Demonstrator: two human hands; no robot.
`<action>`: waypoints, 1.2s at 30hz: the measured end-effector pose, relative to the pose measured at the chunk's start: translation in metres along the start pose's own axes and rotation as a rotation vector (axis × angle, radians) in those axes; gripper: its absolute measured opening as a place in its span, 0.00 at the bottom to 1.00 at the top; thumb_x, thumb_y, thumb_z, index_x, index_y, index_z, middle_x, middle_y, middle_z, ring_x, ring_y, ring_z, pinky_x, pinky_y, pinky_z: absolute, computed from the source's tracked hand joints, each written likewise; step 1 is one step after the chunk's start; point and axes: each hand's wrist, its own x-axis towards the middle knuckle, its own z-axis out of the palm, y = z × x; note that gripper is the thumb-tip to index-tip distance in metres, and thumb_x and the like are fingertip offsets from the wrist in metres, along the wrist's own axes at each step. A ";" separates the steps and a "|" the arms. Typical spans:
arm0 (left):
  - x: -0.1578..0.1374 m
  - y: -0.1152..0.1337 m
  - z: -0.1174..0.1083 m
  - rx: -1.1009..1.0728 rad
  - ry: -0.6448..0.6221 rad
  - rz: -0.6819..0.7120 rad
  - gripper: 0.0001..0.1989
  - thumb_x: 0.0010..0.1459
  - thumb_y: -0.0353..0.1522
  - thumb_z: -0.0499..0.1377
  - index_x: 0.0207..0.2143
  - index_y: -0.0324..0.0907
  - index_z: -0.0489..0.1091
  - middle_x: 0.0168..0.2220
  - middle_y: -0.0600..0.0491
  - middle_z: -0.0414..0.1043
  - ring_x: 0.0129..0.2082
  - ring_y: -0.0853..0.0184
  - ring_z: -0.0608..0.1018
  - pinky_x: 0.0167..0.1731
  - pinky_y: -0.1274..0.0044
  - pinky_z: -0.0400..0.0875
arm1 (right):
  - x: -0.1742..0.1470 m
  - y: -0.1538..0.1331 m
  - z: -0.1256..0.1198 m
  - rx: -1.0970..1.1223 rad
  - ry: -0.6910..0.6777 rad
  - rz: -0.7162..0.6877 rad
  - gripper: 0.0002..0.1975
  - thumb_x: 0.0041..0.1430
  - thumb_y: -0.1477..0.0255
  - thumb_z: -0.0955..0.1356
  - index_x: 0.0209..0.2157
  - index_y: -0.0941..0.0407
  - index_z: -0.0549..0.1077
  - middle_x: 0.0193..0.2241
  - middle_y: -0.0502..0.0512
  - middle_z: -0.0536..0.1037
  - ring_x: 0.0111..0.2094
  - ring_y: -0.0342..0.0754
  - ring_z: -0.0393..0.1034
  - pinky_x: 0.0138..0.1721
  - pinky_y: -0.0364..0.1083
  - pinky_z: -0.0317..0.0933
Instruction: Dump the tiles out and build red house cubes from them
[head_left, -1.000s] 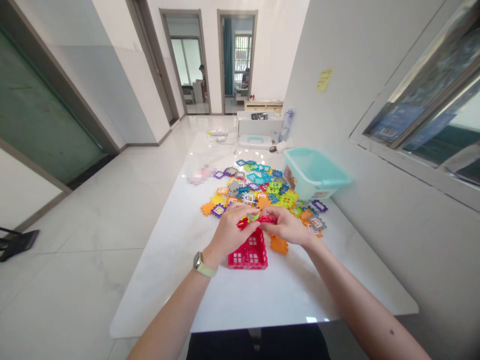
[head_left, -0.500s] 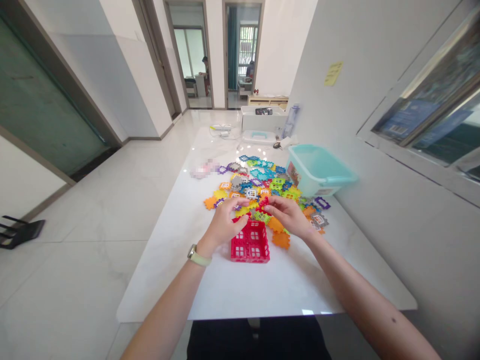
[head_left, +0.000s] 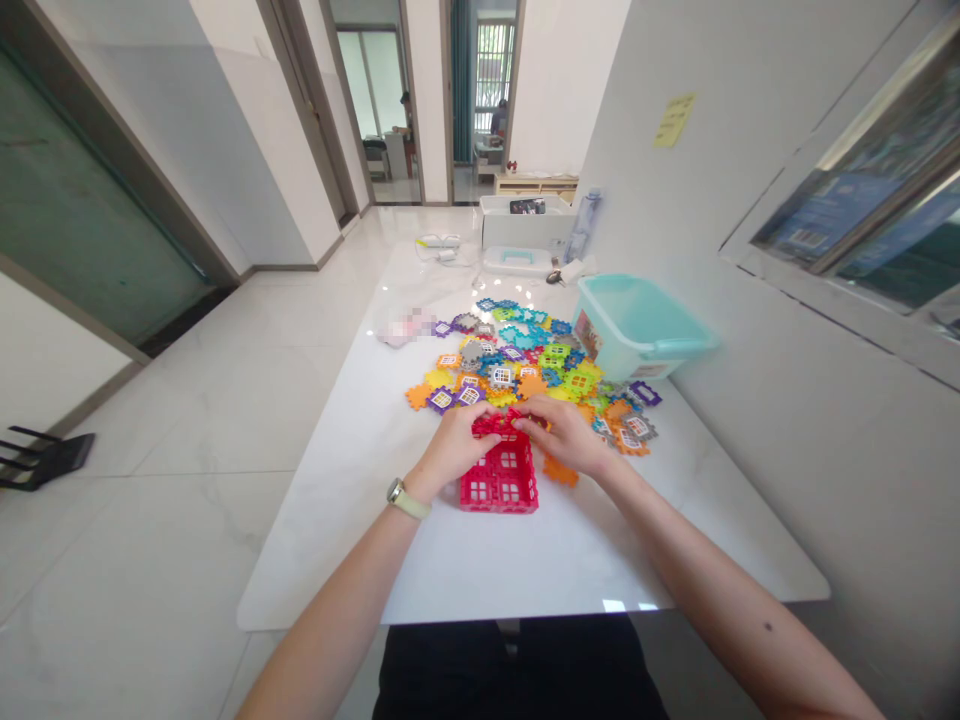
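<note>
Gripping a red piece [head_left: 491, 426] between thumb and fingers, the left hand [head_left: 454, 447] works at the far end of a red box [head_left: 499, 488]; the right hand [head_left: 561, 430] is pinched narrow on red plastic there too. Judging by what shows, the box is partly built: its window-panelled bottom is joined up and a wall stands along the right side, but the top is open. Whether the far end is fastened cannot be told, since fingers cover it.

Plenty of coloured pieces [head_left: 577, 380] lie loose just beyond the hands, in orange, purple, green, blue and grey. The box sits on the near part of a glossy white tabletop [head_left: 570, 560]. A teal bin [head_left: 609, 343] stands behind on the right, near the wall, which bears a yellow note [head_left: 675, 120]. A white box [head_left: 517, 228] is at the back; pale tiled floor [head_left: 150, 540] spreads left towards doorways.
</note>
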 end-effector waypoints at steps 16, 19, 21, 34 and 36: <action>0.001 -0.010 0.004 -0.073 -0.004 0.013 0.10 0.53 0.24 0.61 0.39 0.40 0.74 0.36 0.53 0.77 0.37 0.65 0.78 0.40 0.75 0.69 | 0.002 -0.003 0.001 -0.045 -0.009 -0.003 0.10 0.66 0.69 0.64 0.40 0.57 0.76 0.30 0.55 0.76 0.32 0.47 0.69 0.34 0.44 0.60; 0.002 -0.016 0.006 -0.096 0.003 0.012 0.08 0.53 0.25 0.61 0.37 0.40 0.73 0.36 0.53 0.77 0.37 0.64 0.78 0.41 0.74 0.69 | 0.001 -0.003 0.003 -0.051 0.003 0.010 0.09 0.65 0.71 0.64 0.36 0.58 0.76 0.28 0.54 0.74 0.29 0.45 0.67 0.32 0.43 0.59; 0.003 -0.019 0.007 -0.114 0.000 0.004 0.08 0.53 0.26 0.61 0.37 0.40 0.73 0.36 0.53 0.77 0.38 0.64 0.78 0.41 0.74 0.70 | 0.001 -0.004 0.004 -0.053 0.009 0.014 0.08 0.64 0.71 0.64 0.35 0.58 0.75 0.27 0.53 0.74 0.28 0.45 0.67 0.32 0.43 0.59; 0.005 -0.023 0.007 -0.161 -0.017 -0.015 0.10 0.52 0.26 0.62 0.39 0.39 0.72 0.38 0.52 0.77 0.39 0.64 0.78 0.44 0.73 0.70 | -0.002 0.001 0.004 0.027 -0.026 0.037 0.14 0.66 0.63 0.63 0.38 0.56 0.77 0.30 0.55 0.78 0.31 0.47 0.70 0.34 0.44 0.62; 0.005 -0.021 0.005 -0.151 -0.012 -0.021 0.10 0.52 0.25 0.62 0.38 0.39 0.72 0.38 0.52 0.77 0.39 0.64 0.78 0.43 0.73 0.70 | -0.004 0.006 0.003 0.129 -0.052 0.085 0.19 0.68 0.59 0.60 0.44 0.55 0.77 0.35 0.54 0.80 0.34 0.48 0.72 0.36 0.45 0.64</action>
